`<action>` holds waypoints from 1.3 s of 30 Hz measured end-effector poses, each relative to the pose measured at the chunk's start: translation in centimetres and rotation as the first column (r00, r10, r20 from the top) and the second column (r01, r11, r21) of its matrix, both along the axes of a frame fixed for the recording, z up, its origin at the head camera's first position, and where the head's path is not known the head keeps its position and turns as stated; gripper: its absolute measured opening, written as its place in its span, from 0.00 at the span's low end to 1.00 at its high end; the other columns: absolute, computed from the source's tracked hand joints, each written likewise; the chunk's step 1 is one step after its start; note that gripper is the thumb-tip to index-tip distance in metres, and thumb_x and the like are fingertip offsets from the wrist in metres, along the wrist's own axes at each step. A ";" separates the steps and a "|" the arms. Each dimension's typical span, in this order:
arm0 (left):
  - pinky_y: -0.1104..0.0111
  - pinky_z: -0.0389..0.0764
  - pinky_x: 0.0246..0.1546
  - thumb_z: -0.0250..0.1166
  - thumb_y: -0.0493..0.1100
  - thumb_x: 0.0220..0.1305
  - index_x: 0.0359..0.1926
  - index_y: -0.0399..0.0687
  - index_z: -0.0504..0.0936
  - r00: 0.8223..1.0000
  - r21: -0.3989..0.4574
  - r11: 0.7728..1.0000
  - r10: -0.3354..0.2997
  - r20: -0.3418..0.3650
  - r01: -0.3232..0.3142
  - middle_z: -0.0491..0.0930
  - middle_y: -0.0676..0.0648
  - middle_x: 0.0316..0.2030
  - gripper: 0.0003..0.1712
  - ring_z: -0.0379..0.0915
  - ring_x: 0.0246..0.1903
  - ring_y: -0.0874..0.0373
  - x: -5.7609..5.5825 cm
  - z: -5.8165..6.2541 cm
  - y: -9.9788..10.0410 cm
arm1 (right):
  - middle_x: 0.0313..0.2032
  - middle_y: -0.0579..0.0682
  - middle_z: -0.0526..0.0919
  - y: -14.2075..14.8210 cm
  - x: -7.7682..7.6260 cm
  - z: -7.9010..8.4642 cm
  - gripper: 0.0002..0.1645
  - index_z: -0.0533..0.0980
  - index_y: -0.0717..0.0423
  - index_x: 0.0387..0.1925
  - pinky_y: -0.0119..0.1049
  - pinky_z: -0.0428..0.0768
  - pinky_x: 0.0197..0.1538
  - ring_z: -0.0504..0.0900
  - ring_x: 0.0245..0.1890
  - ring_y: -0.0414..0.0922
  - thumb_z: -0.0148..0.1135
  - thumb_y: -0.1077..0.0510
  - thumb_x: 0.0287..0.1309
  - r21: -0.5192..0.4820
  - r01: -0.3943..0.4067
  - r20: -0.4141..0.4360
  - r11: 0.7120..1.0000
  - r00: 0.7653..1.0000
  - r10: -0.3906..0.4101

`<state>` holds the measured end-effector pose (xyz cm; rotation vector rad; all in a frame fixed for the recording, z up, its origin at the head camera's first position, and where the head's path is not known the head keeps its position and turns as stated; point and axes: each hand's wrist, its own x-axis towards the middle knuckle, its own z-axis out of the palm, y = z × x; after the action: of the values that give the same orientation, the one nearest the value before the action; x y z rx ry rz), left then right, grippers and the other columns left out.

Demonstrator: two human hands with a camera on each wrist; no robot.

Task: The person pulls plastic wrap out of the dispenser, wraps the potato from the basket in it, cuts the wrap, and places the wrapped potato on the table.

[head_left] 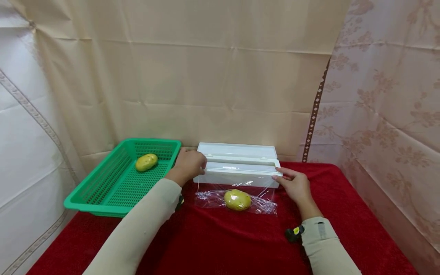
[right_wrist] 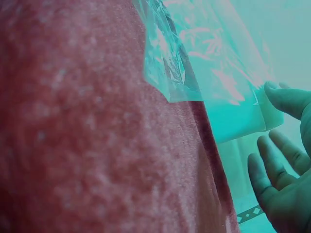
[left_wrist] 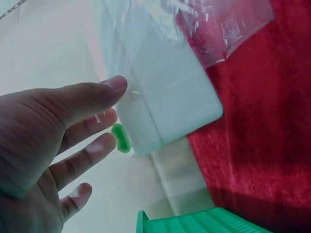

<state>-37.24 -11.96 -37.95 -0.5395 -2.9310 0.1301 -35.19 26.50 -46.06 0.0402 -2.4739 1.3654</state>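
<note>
Head view: left hand [head_left: 188, 165] and right hand [head_left: 296, 184], fingers relaxed, steadying each end of the box [head_left: 238, 165] (lid up), film [head_left: 237, 194] drawn over the potato [head_left: 237, 199] on the tabletop [head_left: 343, 206].

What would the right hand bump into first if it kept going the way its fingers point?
Probably the white box. The right hand points left, its fingertips already at the box's right end, by the plastic wrap coming out of it.

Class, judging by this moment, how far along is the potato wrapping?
Done: film is pulled out over one potato on the red cloth. In hand: left hand and right hand touch the dispenser's ends. Left: cutting and wrapping; another potato sits in the green basket.
</note>
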 end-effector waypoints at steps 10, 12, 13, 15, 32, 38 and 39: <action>0.60 0.80 0.36 0.79 0.52 0.57 0.26 0.59 0.85 1.000 0.099 0.995 0.000 0.030 -0.003 0.84 0.56 0.27 0.11 0.76 0.30 0.59 1.3 0.8 0.0 | 0.59 0.60 0.82 0.2 0.7 1.1 0.10 0.90 0.56 0.41 0.45 0.75 0.55 0.77 0.61 0.56 0.77 0.57 0.57 0.102 -0.051 -0.108 0.993 0.992 0.062; 0.60 0.79 0.36 0.79 0.52 0.56 0.25 0.59 0.85 0.999 0.127 0.992 0.007 0.052 -0.013 0.83 0.56 0.26 0.11 0.76 0.29 0.59 1.9 0.9 -0.1 | 0.58 0.60 0.81 0.4 1.2 1.4 0.10 0.90 0.55 0.40 0.48 0.77 0.53 0.77 0.60 0.56 0.77 0.56 0.58 0.127 -0.078 -0.104 0.989 0.990 0.091; 0.59 0.79 0.36 0.79 0.51 0.56 0.25 0.59 0.84 0.998 0.138 0.990 0.011 0.063 -0.019 0.82 0.57 0.25 0.12 0.76 0.28 0.59 2.2 1.0 -0.2 | 0.58 0.60 0.82 0.6 1.4 1.5 0.09 0.90 0.55 0.39 0.48 0.77 0.53 0.77 0.60 0.55 0.77 0.56 0.57 0.134 -0.093 -0.105 0.987 0.989 0.107; 0.57 0.79 0.37 0.80 0.51 0.55 0.24 0.59 0.84 0.998 0.145 0.989 0.004 0.067 -0.013 0.83 0.57 0.25 0.12 0.77 0.28 0.59 2.8 1.0 -0.3 | 0.56 0.60 0.82 0.9 2.0 1.7 0.08 0.90 0.54 0.38 0.49 0.78 0.51 0.78 0.58 0.53 0.78 0.56 0.56 0.155 -0.121 -0.122 0.980 0.983 0.141; 0.59 0.70 0.33 0.76 0.45 0.53 0.15 0.66 0.79 0.999 0.054 0.998 -0.037 -0.005 0.037 0.78 0.62 0.18 0.16 0.71 0.24 0.61 7.9 -1.5 0.0 | 0.53 0.50 0.83 2.0 7.3 2.1 0.12 0.89 0.33 0.33 0.43 0.77 0.56 0.81 0.55 0.53 0.81 0.58 0.52 0.347 -0.329 -0.027 0.878 0.932 0.360; 0.59 0.72 0.34 0.73 0.45 0.59 0.19 0.59 0.82 0.997 -0.050 0.999 -0.013 -0.075 0.009 0.81 0.55 0.20 0.13 0.75 0.27 0.55 8.1 -3.4 0.6 | 0.52 0.53 0.83 1.7 7.5 1.4 0.13 0.88 0.34 0.29 0.56 0.76 0.58 0.81 0.54 0.54 0.81 0.59 0.49 0.467 -0.360 -0.001 0.808 0.913 0.407; 0.58 0.72 0.35 0.72 0.45 0.59 0.22 0.57 0.85 0.996 -0.060 0.998 -0.007 -0.085 0.001 0.82 0.53 0.21 0.10 0.76 0.28 0.54 8.1 -3.6 0.7 | 0.52 0.53 0.83 1.6 7.4 1.3 0.13 0.88 0.34 0.29 0.57 0.76 0.58 0.81 0.54 0.55 0.81 0.59 0.49 0.480 -0.363 0.002 0.799 0.911 0.413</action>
<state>-29.15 -11.23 -41.57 -0.5347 -2.8507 0.2359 -27.76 28.15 -44.75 0.7515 -2.7418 0.8132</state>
